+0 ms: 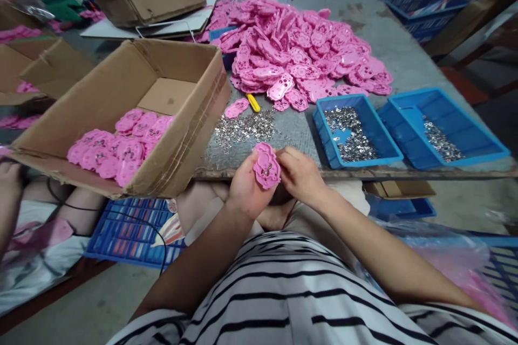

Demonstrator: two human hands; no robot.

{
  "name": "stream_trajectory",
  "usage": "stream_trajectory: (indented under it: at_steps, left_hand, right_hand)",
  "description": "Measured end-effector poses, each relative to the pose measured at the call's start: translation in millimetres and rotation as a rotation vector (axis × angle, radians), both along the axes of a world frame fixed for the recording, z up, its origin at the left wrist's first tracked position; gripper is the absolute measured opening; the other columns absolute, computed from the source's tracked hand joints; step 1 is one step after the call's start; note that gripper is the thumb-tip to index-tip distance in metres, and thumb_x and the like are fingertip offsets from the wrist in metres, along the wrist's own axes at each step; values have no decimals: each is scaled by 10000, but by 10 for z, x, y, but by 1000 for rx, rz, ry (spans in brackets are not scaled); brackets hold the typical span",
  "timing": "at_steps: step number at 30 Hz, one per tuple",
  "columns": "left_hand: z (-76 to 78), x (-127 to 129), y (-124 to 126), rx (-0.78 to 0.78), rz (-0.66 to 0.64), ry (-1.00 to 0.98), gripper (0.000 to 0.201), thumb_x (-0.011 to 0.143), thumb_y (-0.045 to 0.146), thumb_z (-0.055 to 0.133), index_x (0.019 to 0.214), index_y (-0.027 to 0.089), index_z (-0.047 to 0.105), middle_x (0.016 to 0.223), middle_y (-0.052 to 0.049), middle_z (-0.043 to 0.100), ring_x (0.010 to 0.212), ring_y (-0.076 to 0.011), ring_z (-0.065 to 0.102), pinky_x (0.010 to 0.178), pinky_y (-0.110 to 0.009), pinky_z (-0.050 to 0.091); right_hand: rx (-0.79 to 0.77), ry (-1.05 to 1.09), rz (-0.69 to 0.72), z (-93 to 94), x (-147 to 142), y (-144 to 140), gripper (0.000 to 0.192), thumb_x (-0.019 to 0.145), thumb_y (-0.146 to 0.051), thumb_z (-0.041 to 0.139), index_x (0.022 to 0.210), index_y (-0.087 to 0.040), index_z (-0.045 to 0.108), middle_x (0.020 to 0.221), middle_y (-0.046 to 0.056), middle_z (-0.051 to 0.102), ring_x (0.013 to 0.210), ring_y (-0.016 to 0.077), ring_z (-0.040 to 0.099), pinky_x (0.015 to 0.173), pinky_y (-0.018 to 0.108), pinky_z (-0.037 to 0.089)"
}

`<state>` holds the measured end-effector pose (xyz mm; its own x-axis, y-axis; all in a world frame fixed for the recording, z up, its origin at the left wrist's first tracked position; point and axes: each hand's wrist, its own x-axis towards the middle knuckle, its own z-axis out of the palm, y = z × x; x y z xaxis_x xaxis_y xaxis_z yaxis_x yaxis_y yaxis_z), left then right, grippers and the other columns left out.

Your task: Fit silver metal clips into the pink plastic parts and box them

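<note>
Head camera looks down on a grey table (388,38) with a big heap of pink plastic parts (299,48) spread across its middle. At the left edge a cardboard box (178,135) sits tilted, holding more pink parts in its lower corner. Two blue trays stand at the right: the near tray (380,140) holds small silver metal pieces, and the far tray (465,135) holds a thinner scatter of them. A loose pile of silver pieces (245,129) lies on the table between box and trays, with a yellow tool (253,102) just beyond it. Left hand (246,186) grips one pink part (266,166) upright at the table's near edge. Right hand (301,175) touches that part's right side, fingertips pinched together; whether they hold anything is too small to tell.
</note>
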<state>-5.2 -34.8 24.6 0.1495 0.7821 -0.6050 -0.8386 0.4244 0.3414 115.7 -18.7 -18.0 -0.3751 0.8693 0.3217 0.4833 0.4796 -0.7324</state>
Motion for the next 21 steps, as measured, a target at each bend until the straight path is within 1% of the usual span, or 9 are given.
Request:
stream_trajectory:
  at_steps: [2,5,6,8,9,11,14,17,21]
  left_hand:
    - [-10,7,-5,33,4,14,360,978,252,335,792,139,622,819,-51,668,788,-111,642,798,-220,506]
    - [-50,-2,-28,53,25,110,314,976,286,343,918,142,615,960,-100,701,882,-167,673,834,-308,521]
    - [-69,-8,-41,53,27,153,302,976,291,343,959,143,607,947,-104,706,857,-178,683,815,-329,530]
    - [-109,-19,-74,60,8,227,278,971,297,354,1013,143,581,835,-90,708,736,-180,691,740,-343,550]
    - [-127,-22,-93,70,-13,253,248,960,300,385,1022,144,567,771,-72,698,664,-172,682,689,-333,555]
    - [-156,-23,-131,116,-64,290,188,892,288,523,1015,147,544,692,-34,671,555,-152,649,581,-287,542]
    - [-177,-9,-174,213,-95,330,371,680,205,732,982,152,523,689,1,660,512,-127,622,478,-218,495]
    - [-186,10,-192,249,-71,382,474,568,175,784,964,156,524,705,17,653,528,-114,618,479,-212,500]
    - [-198,24,-180,238,-36,426,482,556,205,797,951,158,526,659,42,616,504,-103,596,463,-210,486]
  right_hand:
    - [-154,197,-83,9,29,4,111,817,-254,508,720,-206,533,726,30,575,677,160,514,634,300,400]
    - [-465,515,-181,51,91,20,197,768,-370,607,696,-201,534,567,-40,466,493,100,368,495,253,301]
    - [-551,598,-178,71,109,23,242,738,-408,647,690,-198,538,540,-53,436,465,86,322,470,243,261]
    - [-659,710,-149,111,130,18,312,672,-457,719,682,-190,557,536,-56,441,454,72,294,455,236,216]
    - [-687,741,-138,128,131,12,335,640,-466,749,675,-187,568,553,-48,466,458,68,298,454,235,207]
    - [-721,768,-127,154,120,-5,353,594,-461,793,659,-182,585,608,-30,511,477,66,313,457,235,207]
    - [-748,767,-131,166,87,-28,354,562,-443,823,633,-179,599,676,-14,540,503,66,338,453,230,220]
    - [-762,749,-133,163,54,-46,349,561,-451,826,639,-184,616,724,7,572,550,88,418,458,234,297]
    - [-745,713,-107,182,17,-69,365,560,-491,822,636,-204,610,710,12,586,604,124,503,520,271,436]
